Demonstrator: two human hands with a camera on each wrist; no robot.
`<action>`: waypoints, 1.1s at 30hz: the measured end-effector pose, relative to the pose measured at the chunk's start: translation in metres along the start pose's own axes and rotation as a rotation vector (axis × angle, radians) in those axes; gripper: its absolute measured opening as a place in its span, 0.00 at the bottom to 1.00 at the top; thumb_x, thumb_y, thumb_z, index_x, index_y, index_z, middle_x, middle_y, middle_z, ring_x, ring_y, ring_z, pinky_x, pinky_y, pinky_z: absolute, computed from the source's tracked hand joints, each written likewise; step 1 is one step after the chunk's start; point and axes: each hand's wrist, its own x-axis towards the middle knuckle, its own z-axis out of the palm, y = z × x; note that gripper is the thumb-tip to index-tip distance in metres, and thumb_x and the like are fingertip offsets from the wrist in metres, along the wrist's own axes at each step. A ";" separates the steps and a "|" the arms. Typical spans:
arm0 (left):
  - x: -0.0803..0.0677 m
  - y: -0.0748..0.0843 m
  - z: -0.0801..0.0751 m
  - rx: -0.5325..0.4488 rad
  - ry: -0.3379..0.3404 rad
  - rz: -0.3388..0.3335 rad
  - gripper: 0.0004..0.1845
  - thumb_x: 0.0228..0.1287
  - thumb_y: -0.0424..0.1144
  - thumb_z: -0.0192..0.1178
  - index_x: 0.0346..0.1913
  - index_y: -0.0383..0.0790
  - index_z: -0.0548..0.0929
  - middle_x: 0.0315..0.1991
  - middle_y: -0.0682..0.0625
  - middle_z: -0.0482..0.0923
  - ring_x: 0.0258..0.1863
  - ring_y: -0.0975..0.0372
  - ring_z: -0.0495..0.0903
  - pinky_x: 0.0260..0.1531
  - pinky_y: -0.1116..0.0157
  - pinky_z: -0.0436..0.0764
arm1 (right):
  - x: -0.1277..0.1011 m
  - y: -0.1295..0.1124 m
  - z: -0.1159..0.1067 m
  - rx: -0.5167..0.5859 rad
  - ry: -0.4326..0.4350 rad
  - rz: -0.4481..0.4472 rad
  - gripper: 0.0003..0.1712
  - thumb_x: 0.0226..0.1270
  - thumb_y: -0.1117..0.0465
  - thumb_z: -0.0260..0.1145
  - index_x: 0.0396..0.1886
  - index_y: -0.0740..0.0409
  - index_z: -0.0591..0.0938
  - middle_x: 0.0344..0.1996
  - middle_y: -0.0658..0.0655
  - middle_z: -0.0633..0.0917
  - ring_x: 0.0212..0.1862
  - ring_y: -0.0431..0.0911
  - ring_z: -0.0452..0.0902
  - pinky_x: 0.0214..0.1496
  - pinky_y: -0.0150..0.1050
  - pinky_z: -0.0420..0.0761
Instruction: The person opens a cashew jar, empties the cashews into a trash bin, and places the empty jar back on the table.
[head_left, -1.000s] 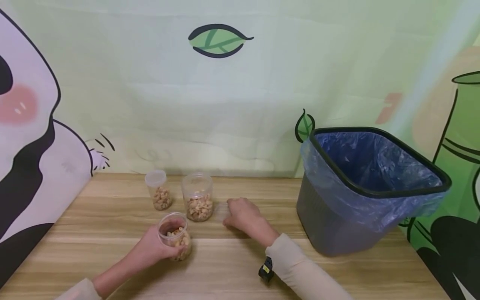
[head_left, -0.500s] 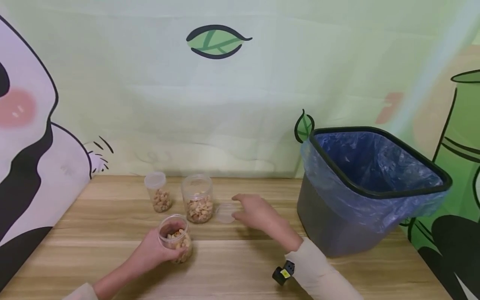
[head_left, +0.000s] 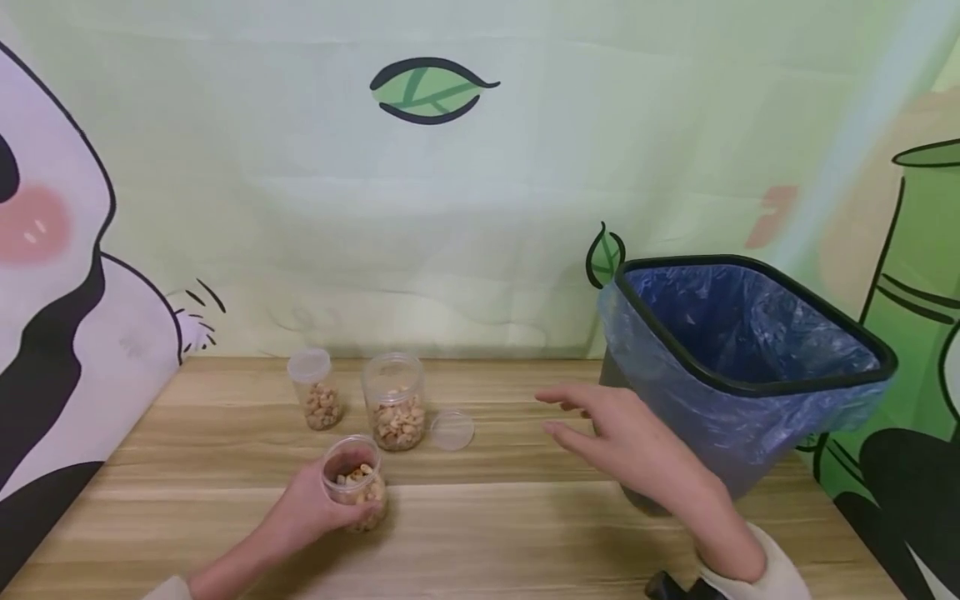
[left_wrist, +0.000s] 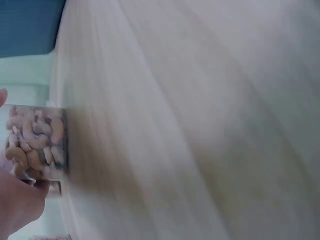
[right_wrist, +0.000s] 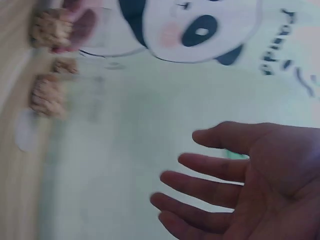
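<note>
In the head view my left hand grips a clear uncapped jar part filled with cashews. The left wrist view shows the jar close to the tabletop, fingers around its side. My right hand hovers in front of the bin, fingers spread and holding nothing; its bare palm also fills the corner of the right wrist view. A clear round lid lies flat on the table between the hands. Just left of it stands a wider clear jar of nuts, without a lid on top.
A narrower nut jar with a whitish lid stands at the back left. On the right is a grey bin lined with a blue plastic bag. A printed cloth backdrop rises behind the wooden table.
My right hand has drawn away from the clear lid, lifting and moving right towards the bin, and the lid is left on the table. The left hand keeps its hold on the jar.
</note>
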 end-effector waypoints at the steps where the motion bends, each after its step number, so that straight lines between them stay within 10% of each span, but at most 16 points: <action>1: 0.000 0.002 0.001 -0.008 -0.002 -0.001 0.28 0.45 0.35 0.82 0.51 0.40 0.82 0.49 0.46 0.85 0.48 0.67 0.80 0.51 0.74 0.76 | -0.010 0.000 -0.010 0.015 0.000 0.007 0.21 0.75 0.52 0.66 0.64 0.47 0.81 0.59 0.48 0.84 0.57 0.49 0.82 0.55 0.50 0.82; 9: 0.006 0.024 0.008 -0.038 -0.020 0.072 0.27 0.44 0.33 0.83 0.49 0.45 0.83 0.50 0.51 0.85 0.52 0.64 0.80 0.55 0.75 0.74 | -0.077 0.018 -0.072 -0.039 0.148 0.226 0.15 0.76 0.44 0.62 0.56 0.39 0.84 0.49 0.44 0.88 0.49 0.44 0.85 0.43 0.41 0.84; 14: 0.011 0.037 0.006 -0.010 -0.029 0.093 0.28 0.44 0.36 0.83 0.50 0.47 0.83 0.49 0.55 0.85 0.52 0.64 0.80 0.55 0.74 0.74 | -0.102 0.051 -0.092 -0.104 0.345 0.436 0.20 0.79 0.44 0.57 0.50 0.53 0.85 0.38 0.51 0.89 0.39 0.42 0.85 0.34 0.39 0.82; 20: 0.014 0.048 0.002 -0.080 -0.029 0.114 0.31 0.44 0.33 0.82 0.54 0.42 0.80 0.52 0.48 0.84 0.55 0.63 0.80 0.55 0.74 0.75 | -0.114 0.115 -0.110 0.073 0.657 0.439 0.21 0.82 0.56 0.54 0.45 0.75 0.77 0.29 0.50 0.82 0.28 0.21 0.71 0.26 0.18 0.74; 26: 0.017 0.054 0.005 -0.074 -0.023 0.127 0.32 0.47 0.37 0.82 0.56 0.40 0.80 0.53 0.46 0.84 0.54 0.63 0.80 0.54 0.73 0.75 | -0.098 0.140 -0.119 0.151 0.521 0.519 0.35 0.84 0.49 0.45 0.54 0.86 0.67 0.46 0.82 0.74 0.34 0.35 0.79 0.26 0.23 0.79; 30: 0.019 0.059 0.010 -0.106 -0.054 0.134 0.32 0.47 0.37 0.82 0.56 0.41 0.80 0.52 0.48 0.84 0.53 0.62 0.80 0.54 0.73 0.75 | -0.078 0.136 -0.116 0.223 0.426 0.565 0.42 0.84 0.44 0.40 0.65 0.85 0.58 0.58 0.83 0.66 0.52 0.68 0.74 0.29 0.27 0.81; 33: 0.019 0.064 0.013 -0.099 -0.068 0.145 0.31 0.47 0.38 0.82 0.56 0.44 0.80 0.52 0.52 0.84 0.52 0.63 0.80 0.54 0.73 0.75 | -0.064 0.135 -0.117 0.300 0.376 0.546 0.39 0.83 0.43 0.40 0.62 0.81 0.62 0.57 0.78 0.66 0.49 0.57 0.77 0.33 0.29 0.83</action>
